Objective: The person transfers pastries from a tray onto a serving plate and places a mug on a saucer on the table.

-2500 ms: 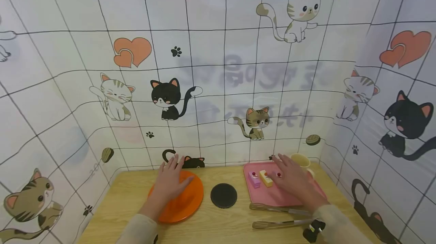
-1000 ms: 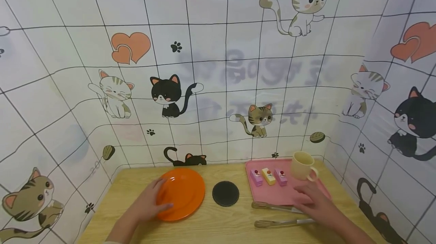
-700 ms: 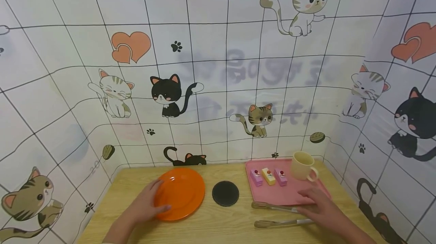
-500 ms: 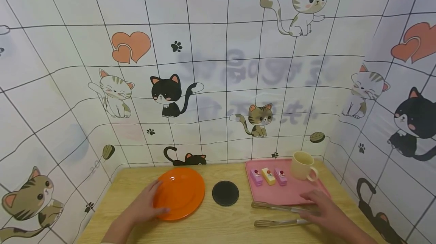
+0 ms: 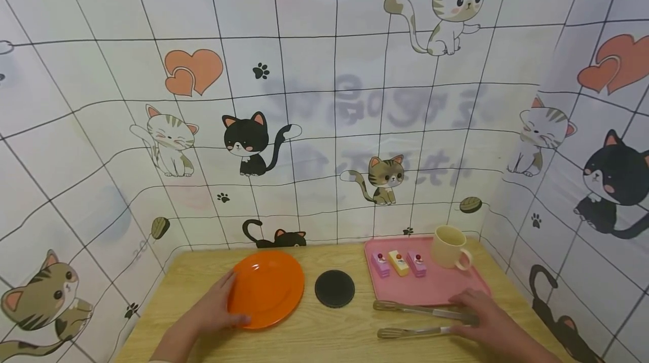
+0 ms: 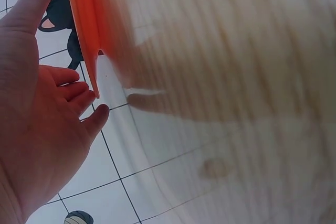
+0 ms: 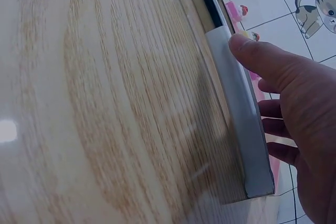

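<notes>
Nearest the camera, the right hand (image 5: 484, 318) sits on the handle end of the metal tongs (image 5: 421, 310) lying on the tabletop (image 5: 334, 340). The right wrist cam shows what the head view can't: thumb on the handle, fingers just loosely bent, not clamped. The left hand (image 5: 215, 309) has relaxed fingers at the orange plate (image 5: 267, 288) edge, thumb over the rim. Then the black coaster (image 5: 334, 288), and farther back the pink tray (image 5: 446, 287) with three little cakes (image 5: 399, 263) and a cream mug (image 5: 449, 247).
</notes>
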Demonstrator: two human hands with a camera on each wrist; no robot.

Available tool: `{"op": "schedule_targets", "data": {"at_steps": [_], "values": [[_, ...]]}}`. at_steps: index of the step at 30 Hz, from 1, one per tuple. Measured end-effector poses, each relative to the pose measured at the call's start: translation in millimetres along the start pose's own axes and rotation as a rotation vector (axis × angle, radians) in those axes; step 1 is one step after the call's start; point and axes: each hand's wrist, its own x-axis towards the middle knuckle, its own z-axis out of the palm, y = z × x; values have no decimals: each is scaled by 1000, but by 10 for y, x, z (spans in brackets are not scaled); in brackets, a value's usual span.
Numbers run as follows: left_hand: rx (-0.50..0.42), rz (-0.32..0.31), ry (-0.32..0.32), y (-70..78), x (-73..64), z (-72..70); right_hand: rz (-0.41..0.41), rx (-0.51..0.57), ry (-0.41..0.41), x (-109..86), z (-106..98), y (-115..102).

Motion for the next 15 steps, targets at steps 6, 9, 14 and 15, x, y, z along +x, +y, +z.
{"op": "schedule_targets", "data": {"at_steps": [6,9,14,15], "values": [[13,-1,-7,-6,0,18,29,0,-33,-11,8,16],[20,-5,-6,-26,9,27,52,16,-59,-2,-1,20],[6,-28,-23,-33,3,18,95,40,-102,29,-3,26],[3,-35,-28,-29,-1,14,110,43,-109,37,0,27]]}}
